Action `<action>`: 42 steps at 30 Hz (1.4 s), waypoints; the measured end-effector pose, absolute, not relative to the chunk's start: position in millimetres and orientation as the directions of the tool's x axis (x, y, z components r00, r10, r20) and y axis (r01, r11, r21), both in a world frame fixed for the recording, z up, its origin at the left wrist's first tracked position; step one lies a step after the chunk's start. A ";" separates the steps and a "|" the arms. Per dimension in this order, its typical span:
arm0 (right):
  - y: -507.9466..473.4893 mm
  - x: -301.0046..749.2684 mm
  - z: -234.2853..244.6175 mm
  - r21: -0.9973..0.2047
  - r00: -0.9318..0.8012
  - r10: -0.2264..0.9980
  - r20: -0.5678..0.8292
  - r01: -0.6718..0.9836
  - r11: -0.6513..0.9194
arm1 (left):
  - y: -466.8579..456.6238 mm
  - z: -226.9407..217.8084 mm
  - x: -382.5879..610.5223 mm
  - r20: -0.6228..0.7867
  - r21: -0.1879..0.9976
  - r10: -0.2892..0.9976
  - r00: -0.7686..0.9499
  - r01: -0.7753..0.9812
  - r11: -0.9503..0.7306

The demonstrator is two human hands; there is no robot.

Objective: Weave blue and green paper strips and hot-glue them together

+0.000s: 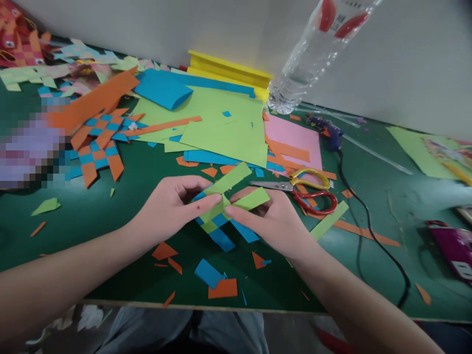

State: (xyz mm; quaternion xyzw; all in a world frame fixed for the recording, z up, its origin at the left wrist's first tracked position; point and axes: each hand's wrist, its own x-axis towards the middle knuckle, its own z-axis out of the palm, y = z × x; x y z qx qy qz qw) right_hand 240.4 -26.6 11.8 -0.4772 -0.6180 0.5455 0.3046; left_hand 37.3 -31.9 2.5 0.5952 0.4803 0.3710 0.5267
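Note:
Between my hands, above the green table, is a small woven piece of green and blue paper strips (211, 214). Two green strip ends stick up to the right and blue ends hang below. My left hand (184, 199) pinches its left side, thumb on top and fingers behind. My right hand (267, 216) grips the right side the same way, its thumb pressing near the middle. The fingertips behind the paper are hidden. Just right of my right hand lie scissors (291, 187) with one yellow and one red handle loop, blades pointing left.
Green paper sheets (224, 140), a pink sheet (293, 140) and finished orange-blue weavings (99, 147) lie behind. A clear bottle (295, 73) stands against the wall. A glue gun (330, 132) trails its black cord down the right. Scraps lie near the front edge.

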 end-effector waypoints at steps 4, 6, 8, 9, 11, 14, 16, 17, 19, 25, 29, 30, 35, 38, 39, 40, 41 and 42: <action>-26.1 240.8 10.2 -0.956 -0.363 0.927 -0.092 0.293 0.020 | -31.3 2.2 36.3 -0.080 0.978 0.953 0.291 0.207 0.019; -26.0 241.1 10.8 -0.954 -0.385 0.920 -0.076 0.296 0.045 | -31.0 2.2 36.0 -0.105 0.977 0.945 0.311 0.212 0.038; -26.6 241.2 12.1 -0.949 -0.400 0.915 -0.061 0.308 0.071 | -30.9 2.1 36.0 -0.147 0.972 0.934 0.327 0.223 0.075; -27.0 241.1 12.9 -0.943 -0.400 0.915 -0.051 0.321 0.088 | -30.9 2.1 36.0 -0.167 0.968 0.930 0.329 0.235 0.091; -28.3 240.9 14.6 -0.923 -0.386 0.921 -0.041 0.367 0.112 | -31.2 2.1 35.9 -0.185 0.962 0.926 0.330 0.255 0.102; -30.0 240.3 16.6 -0.888 -0.363 0.929 -0.070 0.447 0.108 | -31.8 2.0 35.5 -0.190 0.958 0.920 0.342 0.271 0.097; -30.6 239.9 17.1 -0.879 -0.358 0.930 -0.084 0.467 0.100 | -32.1 2.0 35.3 -0.193 0.955 0.916 0.351 0.281 0.094; -30.6 239.7 17.1 -0.879 -0.361 0.929 -0.085 0.466 0.100 | -32.2 2.0 35.2 -0.188 0.953 0.917 0.351 0.291 0.084; -30.5 239.2 17.0 -0.886 -0.377 0.923 -0.079 0.452 0.109 | -32.1 2.2 35.0 -0.168 0.946 0.922 0.350 0.320 0.051; -31.6 237.9 16.2 -0.891 -0.373 0.927 -0.026 0.429 0.147 | -31.4 3.0 33.6 -0.117 0.935 0.925 0.361 0.353 -0.020; -32.3 236.8 16.0 -0.887 -0.335 0.942 -0.016 0.439 0.141 | -31.7 2.6 33.5 -0.100 0.943 0.935 0.341 0.333 -0.020; -32.2 236.4 16.1 -0.891 -0.331 0.944 -0.013 0.433 0.139 | -31.9 2.3 33.6 -0.103 0.944 0.937 0.334 0.330 -0.014; -31.2 236.4 15.4 -0.912 -0.343 0.939 0.023 0.378 0.160 | -32.6 1.3 33.7 -0.136 0.960 0.935 0.328 0.276 0.043; -31.9 237.9 14.7 -0.920 -0.340 0.940 0.031 0.359 0.160 | -32.2 1.4 34.1 -0.144 0.977 0.929 0.340 0.198 0.079; -32.3 238.4 14.8 -0.922 -0.338 0.941 0.030 0.354 0.156 | -32.1 1.6 34.3 -0.140 0.982 0.930 0.341 0.170 0.085; -32.6 238.8 15.1 -0.925 -0.334 0.942 0.029 0.349 0.153 | -32.1 1.8 34.5 -0.130 0.986 0.932 0.338 0.142 0.086; -32.9 239.1 15.5 -0.926 -0.335 0.942 0.032 0.346 0.154 | -32.2 2.2 34.8 -0.125 0.989 0.933 0.336 0.122 0.088; -33.1 239.2 16.2 -0.926 -0.337 0.941 0.036 0.342 0.158 | -32.4 2.6 35.0 -0.119 0.990 0.935 0.333 0.106 0.088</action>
